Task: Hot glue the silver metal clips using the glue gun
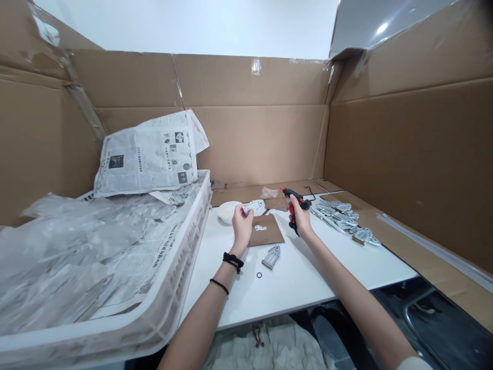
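Between the fingers of my left hand is a small silvery part with a pointed, arched outline. My right hand is wrapped round the grip of a black and red glue gun, its orange tip pointing up and left, apart from the part. Below my left hand a brown cardboard square lies on the white table, with a white patch on it. A similar silvery part rests nearer to me, with a small black ring beside it. A round whitish dish stands behind my left hand.
At the right, several similar silvery parts lie in a pile. A white plastic crate with newspaper and clear plastic bags takes up the left side. Tall cardboard walls enclose the table. A dark cord runs behind the glue gun.
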### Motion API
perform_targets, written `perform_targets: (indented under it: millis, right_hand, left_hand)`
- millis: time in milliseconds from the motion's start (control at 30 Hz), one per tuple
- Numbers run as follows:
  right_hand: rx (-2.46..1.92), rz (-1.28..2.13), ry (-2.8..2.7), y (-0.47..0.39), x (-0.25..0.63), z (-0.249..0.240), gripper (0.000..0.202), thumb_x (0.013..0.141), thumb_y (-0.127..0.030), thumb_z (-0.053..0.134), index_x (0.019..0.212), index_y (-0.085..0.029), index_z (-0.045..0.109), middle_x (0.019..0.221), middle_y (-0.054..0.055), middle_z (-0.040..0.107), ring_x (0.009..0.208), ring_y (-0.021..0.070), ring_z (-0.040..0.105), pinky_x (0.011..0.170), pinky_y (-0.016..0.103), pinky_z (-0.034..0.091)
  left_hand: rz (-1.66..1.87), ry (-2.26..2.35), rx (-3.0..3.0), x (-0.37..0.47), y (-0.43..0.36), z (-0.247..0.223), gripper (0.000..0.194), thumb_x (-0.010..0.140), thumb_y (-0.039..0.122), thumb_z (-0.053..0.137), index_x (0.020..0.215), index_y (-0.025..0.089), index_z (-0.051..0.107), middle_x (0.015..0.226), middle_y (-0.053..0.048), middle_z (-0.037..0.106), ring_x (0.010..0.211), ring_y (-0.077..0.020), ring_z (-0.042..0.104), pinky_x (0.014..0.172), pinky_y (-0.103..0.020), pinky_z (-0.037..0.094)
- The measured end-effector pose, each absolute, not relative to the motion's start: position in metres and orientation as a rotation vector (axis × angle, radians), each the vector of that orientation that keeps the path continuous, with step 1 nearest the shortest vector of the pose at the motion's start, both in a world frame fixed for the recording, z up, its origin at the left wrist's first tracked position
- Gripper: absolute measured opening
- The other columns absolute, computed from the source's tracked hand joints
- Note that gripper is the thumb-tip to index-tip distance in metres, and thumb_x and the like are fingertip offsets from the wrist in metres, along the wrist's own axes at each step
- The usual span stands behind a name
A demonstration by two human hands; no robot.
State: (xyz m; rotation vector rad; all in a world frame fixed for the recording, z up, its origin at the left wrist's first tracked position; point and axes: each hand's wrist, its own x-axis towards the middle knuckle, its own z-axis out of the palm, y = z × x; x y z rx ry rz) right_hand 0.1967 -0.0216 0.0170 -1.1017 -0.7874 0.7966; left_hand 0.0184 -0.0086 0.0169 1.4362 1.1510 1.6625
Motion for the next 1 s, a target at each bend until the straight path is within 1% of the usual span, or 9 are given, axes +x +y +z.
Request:
perform_targets:
  millis: [133, 267, 400, 500, 600, 700, 767, 867, 1000]
  right_hand:
    - [-1.103, 0.772, -0.748, -0.019, 0.200, 0.017, 0.050, 0.070, -0.065, 0.062, 0.064, -0.017, 0.051, 0.053, 0.000, 0.049, 0.040, 0.0080, 0.038, 0.035, 0.023, 0.026]
    - [-1.073, 0.770, -0.687, -0.015, 0.208, 0.016, 0.047, 0.069, -0.062, 0.064, 0.063, -0.017, 0.051, 0.056, -0.001, 0.051, 0.039, 0.0068, 0.036, 0.035, 0.022, 0.026]
    - [-1.093, 0.718, -0.598, -0.011, 0.217, 0.015, 0.043, 0.072, -0.056, 0.063, 0.061, -0.017, 0.050, 0.050, -0.003, 0.046, 0.038, 0.0070, 0.036, 0.035, 0.022, 0.026]
    - [-1.104, 0.673, -0.501, -0.008, 0.226, 0.014, 0.039, 0.075, -0.052, 0.061, 0.061, -0.017, 0.049, 0.052, -0.002, 0.047, 0.038, 0.0067, 0.035, 0.034, 0.022, 0.027]
    - [-1.103, 0.632, -0.365, -0.003, 0.237, 0.010, 0.036, 0.078, -0.048, 0.058, 0.063, -0.017, 0.049, 0.056, -0.002, 0.050, 0.039, 0.0064, 0.034, 0.035, 0.022, 0.028]
    - [-1.107, 0.550, -0.216, 0.002, 0.245, 0.005, 0.032, 0.081, -0.046, 0.055, 0.066, -0.018, 0.047, 0.061, -0.001, 0.051, 0.043, 0.0076, 0.038, 0.038, 0.022, 0.033]
    - [-1.093, 0.486, -0.190, 0.004, 0.248, 0.003, 0.032, 0.082, -0.047, 0.052, 0.068, -0.019, 0.044, 0.062, -0.001, 0.050, 0.046, 0.0087, 0.041, 0.040, 0.022, 0.035]
    - [-1.023, 0.471, -0.232, 0.002, 0.246, 0.004, 0.035, 0.082, -0.051, 0.050, 0.067, -0.020, 0.042, 0.061, -0.002, 0.049, 0.044, 0.0083, 0.038, 0.040, 0.023, 0.035]
    - [-0.904, 0.579, -0.347, -0.003, 0.238, 0.013, 0.039, 0.077, -0.055, 0.055, 0.066, -0.019, 0.047, 0.060, -0.002, 0.050, 0.042, 0.0063, 0.036, 0.038, 0.022, 0.031]
  left_hand:
    - [1.772, 1.117, 1.387, 0.010, -0.006, 0.023, 0.012, 0.077, 0.024, 0.061, 0.077, 0.015, 0.054, 0.074, 0.000, 0.056, 0.067, -0.0105, 0.050, 0.064, -0.020, 0.040]
    - [1.905, 1.083, 1.220, -0.004, 0.001, 0.033, 0.021, 0.076, 0.033, 0.063, 0.080, 0.012, 0.059, 0.073, -0.001, 0.057, 0.068, -0.0105, 0.051, 0.065, -0.020, 0.041]
    - [2.092, 1.082, 1.013, -0.022, 0.011, 0.041, 0.030, 0.076, 0.040, 0.064, 0.076, 0.012, 0.056, 0.070, 0.000, 0.056, 0.067, -0.0101, 0.052, 0.065, -0.021, 0.041]
    - [2.173, 1.124, 0.939, -0.035, 0.017, 0.043, 0.033, 0.076, 0.043, 0.063, 0.076, 0.012, 0.054, 0.070, 0.000, 0.055, 0.065, -0.0092, 0.051, 0.062, -0.021, 0.040]
    - [2.215, 1.117, 0.968, -0.041, 0.021, 0.042, 0.033, 0.078, 0.044, 0.061, 0.083, 0.012, 0.057, 0.075, -0.001, 0.057, 0.068, -0.0095, 0.053, 0.065, -0.021, 0.041]
    - [2.270, 1.155, 1.039, -0.043, 0.022, 0.039, 0.030, 0.081, 0.042, 0.058, 0.086, 0.013, 0.058, 0.079, -0.002, 0.057, 0.071, -0.0097, 0.053, 0.069, -0.021, 0.042]
    - [2.288, 1.187, 1.066, -0.043, 0.022, 0.038, 0.028, 0.083, 0.041, 0.057, 0.084, 0.013, 0.057, 0.078, -0.001, 0.056, 0.073, -0.0096, 0.053, 0.070, -0.020, 0.041]
    - [2.272, 1.184, 1.079, -0.045, 0.022, 0.038, 0.026, 0.084, 0.039, 0.056, 0.079, 0.014, 0.055, 0.073, 0.001, 0.052, 0.070, -0.0085, 0.050, 0.068, -0.019, 0.039]
    - [2.178, 1.096, 1.134, -0.042, 0.019, 0.040, 0.026, 0.081, 0.038, 0.058, 0.073, 0.014, 0.053, 0.065, 0.003, 0.046, 0.061, -0.0067, 0.044, 0.061, -0.017, 0.036]
